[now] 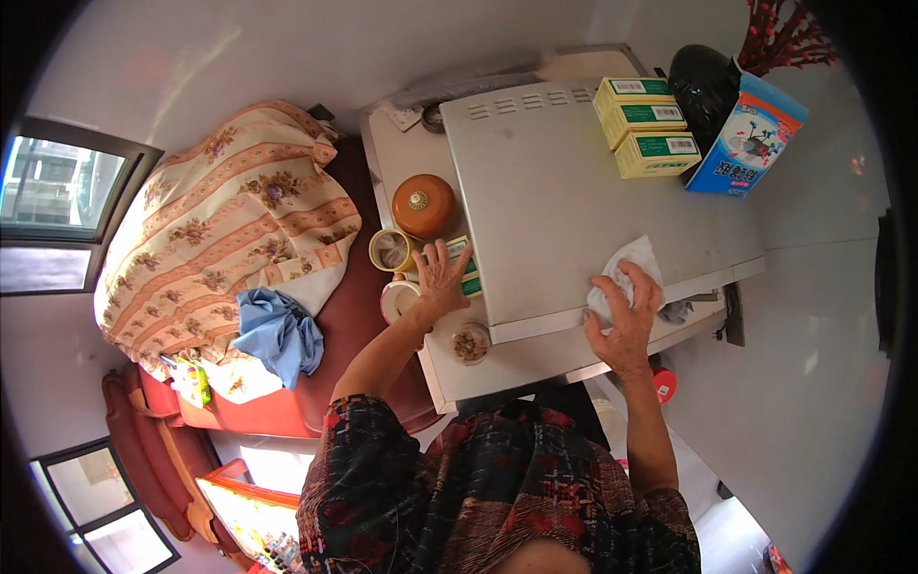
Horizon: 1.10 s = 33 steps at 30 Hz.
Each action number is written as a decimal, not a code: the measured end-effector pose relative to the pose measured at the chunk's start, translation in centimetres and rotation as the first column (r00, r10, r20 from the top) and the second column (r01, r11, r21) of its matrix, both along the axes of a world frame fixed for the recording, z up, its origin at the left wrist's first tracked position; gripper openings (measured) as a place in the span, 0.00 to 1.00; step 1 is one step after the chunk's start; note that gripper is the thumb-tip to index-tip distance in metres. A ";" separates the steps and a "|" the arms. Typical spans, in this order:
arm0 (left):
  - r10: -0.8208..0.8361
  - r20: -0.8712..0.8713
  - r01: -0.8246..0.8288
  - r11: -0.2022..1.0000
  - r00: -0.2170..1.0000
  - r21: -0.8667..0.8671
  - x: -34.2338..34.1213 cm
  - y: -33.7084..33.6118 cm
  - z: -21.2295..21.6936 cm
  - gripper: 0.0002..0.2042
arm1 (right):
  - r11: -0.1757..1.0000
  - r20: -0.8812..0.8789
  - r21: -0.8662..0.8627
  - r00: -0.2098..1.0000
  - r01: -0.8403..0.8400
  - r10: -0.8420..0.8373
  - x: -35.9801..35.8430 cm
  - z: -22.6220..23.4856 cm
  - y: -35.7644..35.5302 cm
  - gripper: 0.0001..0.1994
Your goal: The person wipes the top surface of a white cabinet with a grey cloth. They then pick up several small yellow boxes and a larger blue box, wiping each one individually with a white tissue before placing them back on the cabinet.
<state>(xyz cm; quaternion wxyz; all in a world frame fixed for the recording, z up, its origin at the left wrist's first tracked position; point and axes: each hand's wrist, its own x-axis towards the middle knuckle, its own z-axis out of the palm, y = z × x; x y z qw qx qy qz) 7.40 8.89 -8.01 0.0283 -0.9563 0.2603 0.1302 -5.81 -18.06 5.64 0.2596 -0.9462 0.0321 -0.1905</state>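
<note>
My right hand (626, 320) presses a crumpled white cloth (636, 260) onto the front right part of a grey metal cabinet top (545, 210), fingers bent over it. Out to the left, my left hand (442, 285) has its fingers spread above a small green and yellow box (470, 286) beside the cabinet; whether it touches the box I cannot tell. Close to that hand are a yellow mug (390, 251) and a white mug (400, 300), the latter partly behind my wrist. A round orange-brown lidded pot (423, 206) sits farther back. A clear jar (470, 342) with small brown pieces stands nearer to me.
Several yellow and green boxes (654, 156), a black plastic bag (700, 78) and a blue packet (746, 143) occupy the cabinet's far right. Dark red branches (786, 38) rise behind them. At left, a red sofa (349, 330) carries a floral cover (229, 210) and blue cloth (277, 335).
</note>
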 end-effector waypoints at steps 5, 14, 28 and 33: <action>-0.010 0.065 0.020 0.989 0.998 -0.150 0.0 0.4 3.3 0.54 | 1.000 0.011 0.007 1.000 -0.009 0.009 -0.1 -0.1 -0.1 0.21; 0.057 0.118 -0.024 0.963 0.991 -0.268 -1.1 1.1 9.7 0.51 | 0.999 0.050 -0.004 0.998 -0.033 0.034 -0.3 -0.4 -0.4 0.21; 0.078 0.293 0.030 0.938 0.953 -0.344 0.1 -0.4 25.4 0.51 | 0.999 0.076 0.025 0.997 -0.020 0.019 -0.6 -0.5 -0.5 0.22; -0.148 0.277 0.233 0.923 0.949 -0.306 1.1 -6.4 25.8 0.49 | 0.999 0.092 0.032 0.996 -0.013 0.010 -0.6 -0.5 -0.6 0.22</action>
